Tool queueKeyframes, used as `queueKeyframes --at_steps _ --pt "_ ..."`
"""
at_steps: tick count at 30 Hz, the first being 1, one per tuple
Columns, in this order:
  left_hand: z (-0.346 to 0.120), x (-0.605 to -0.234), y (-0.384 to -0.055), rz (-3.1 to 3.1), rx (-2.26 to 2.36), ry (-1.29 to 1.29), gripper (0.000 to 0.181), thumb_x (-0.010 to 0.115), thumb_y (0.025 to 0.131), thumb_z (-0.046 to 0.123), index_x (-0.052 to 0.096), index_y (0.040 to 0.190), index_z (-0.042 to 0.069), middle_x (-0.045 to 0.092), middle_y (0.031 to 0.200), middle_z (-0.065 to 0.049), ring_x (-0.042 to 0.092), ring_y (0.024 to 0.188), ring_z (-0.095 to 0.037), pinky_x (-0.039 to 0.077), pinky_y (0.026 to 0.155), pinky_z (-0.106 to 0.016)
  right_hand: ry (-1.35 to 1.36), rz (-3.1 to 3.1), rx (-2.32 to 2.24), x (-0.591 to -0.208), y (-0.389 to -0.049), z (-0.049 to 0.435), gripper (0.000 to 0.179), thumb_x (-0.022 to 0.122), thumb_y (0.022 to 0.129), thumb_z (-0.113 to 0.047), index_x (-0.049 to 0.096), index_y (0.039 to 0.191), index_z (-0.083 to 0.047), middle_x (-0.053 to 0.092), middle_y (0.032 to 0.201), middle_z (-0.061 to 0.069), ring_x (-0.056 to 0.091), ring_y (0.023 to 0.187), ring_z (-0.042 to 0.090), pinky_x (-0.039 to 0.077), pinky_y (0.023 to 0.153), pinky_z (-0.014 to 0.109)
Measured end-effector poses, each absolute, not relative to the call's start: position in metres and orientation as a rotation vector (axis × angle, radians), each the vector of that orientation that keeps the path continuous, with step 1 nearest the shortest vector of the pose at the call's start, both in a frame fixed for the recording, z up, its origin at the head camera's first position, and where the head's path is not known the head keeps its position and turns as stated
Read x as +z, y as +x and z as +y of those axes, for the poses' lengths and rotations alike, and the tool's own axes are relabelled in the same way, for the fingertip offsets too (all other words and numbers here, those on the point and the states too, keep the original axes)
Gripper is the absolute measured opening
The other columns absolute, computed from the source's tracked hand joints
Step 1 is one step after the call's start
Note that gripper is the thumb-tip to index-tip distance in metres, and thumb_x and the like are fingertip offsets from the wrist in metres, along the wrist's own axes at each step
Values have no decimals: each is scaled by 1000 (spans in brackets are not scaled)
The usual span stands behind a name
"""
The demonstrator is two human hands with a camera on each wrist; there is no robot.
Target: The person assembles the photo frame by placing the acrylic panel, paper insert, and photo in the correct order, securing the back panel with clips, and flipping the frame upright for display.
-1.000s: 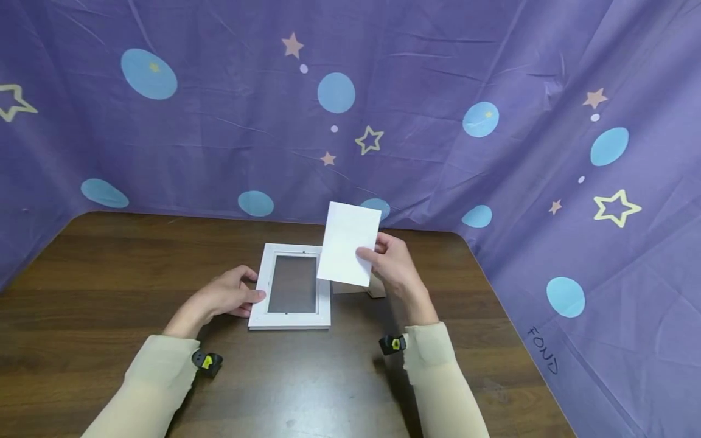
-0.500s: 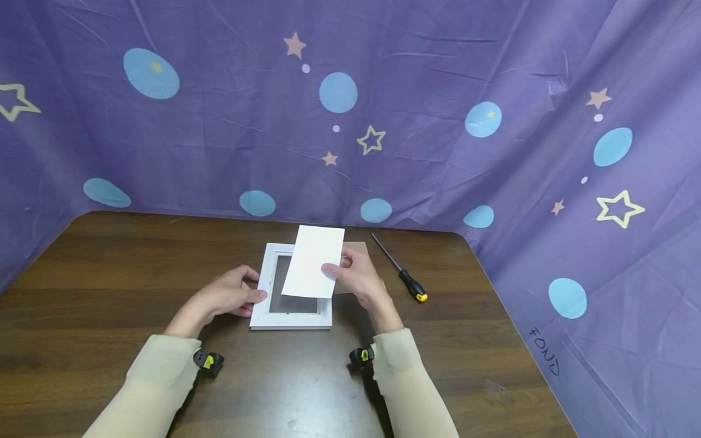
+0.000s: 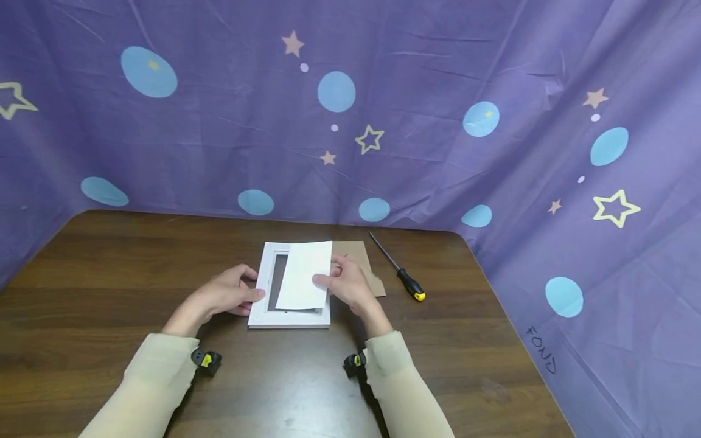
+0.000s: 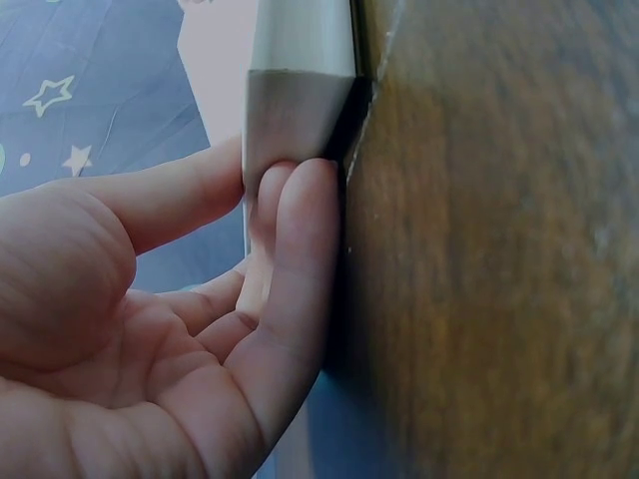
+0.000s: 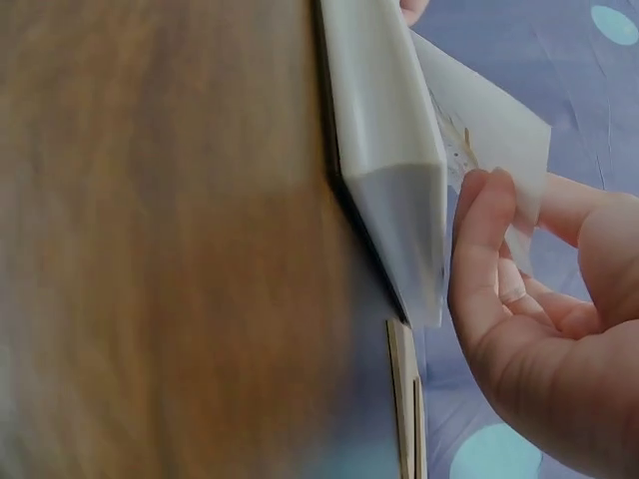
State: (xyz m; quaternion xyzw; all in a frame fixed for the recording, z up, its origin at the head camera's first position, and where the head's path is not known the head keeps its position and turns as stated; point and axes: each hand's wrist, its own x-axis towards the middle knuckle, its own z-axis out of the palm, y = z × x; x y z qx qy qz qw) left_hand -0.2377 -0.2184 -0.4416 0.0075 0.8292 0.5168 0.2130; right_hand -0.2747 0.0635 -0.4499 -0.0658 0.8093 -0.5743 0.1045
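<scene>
White card [image 3: 302,275] over white frame [image 3: 289,320], short of far edge of table [image 3: 137,274]; right hand [image 3: 352,288] pinches card's right side, left hand [image 3: 226,295] grips frame; likely light, bendable: hold by edges

Counter [image 3: 306,395]: pale glare to the near right of the left grip [image 3: 226,294]
Paper [image 3: 302,275]: brightly lit beside the right grip [image 3: 349,286]
Right sleeve [image 3: 403,380]: dark shadow along inner edge
Wrist views: dimmer, counter blurred
</scene>
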Motion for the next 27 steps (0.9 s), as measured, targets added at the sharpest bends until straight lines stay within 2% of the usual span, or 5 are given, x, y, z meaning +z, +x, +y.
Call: queueKeyframes --at_steps 4,9,20,27 --pt "-217 -442 -238 2294 1440 14 58 71 101 11 39 143 -12 63 92 -15 66 77 -21 65 70 -35 -235 2454 -1637 -452 -274 60 70 82 92 -11 51 152 4 57 70 -1 56 62 12 50 61 23" --pt "-217 -442 -238 2293 1434 6 58 71 101 11 39 143 -12 63 92 -15 66 77 -20 65 70 -34 -266 2546 -1537 -451 -274 58 75 84 90 -14 49 154 4 59 70 -1 56 55 12 47 57 23" --pt "-217 -442 -238 2286 1427 -11 58 71 102 11 39 144 -11 64 93 -15 66 78 -21 64 71 -34 -340 2572 -1387 -448 -277 58 79 85 91 -18 46 157 3 62 68 1 62 51 13 55 69 24" --pt "-218 -440 -237 2289 1426 -1 60 71 101 12 38 145 -12 64 93 -16 67 79 -21 65 72 -35 -392 2602 -1336 -445 -279 55 85 85 92 -20 40 160 3 63 64 3 62 50 15 48 54 25"
